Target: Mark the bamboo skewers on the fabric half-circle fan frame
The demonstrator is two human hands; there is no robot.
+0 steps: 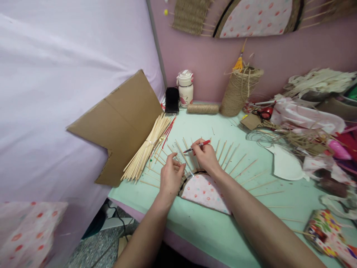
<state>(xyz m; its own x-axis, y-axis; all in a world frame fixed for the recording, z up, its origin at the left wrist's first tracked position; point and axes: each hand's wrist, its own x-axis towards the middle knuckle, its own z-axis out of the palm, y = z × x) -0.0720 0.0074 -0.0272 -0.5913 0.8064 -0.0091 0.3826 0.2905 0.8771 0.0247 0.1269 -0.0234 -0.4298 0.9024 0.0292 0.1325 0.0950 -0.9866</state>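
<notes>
A half-round panel covered in white fabric with red dots lies on the table, thin wooden sticks fanning out from its dark-edged curved rim. My left hand is over the sticks on the left, its fingers curled and thumb bent in at a clear ruler lying along them. The exact contact of those fingertips is hard to see. In my right hand is a red pen, pinched, with its tip pointing left over the sticks near the ruler.
A bundle of sticks leans beside brown cardboard on the left. Behind stand a phone, a bottle, a twine roll and a large twine cone. Fabric scraps and a protractor crowd the right.
</notes>
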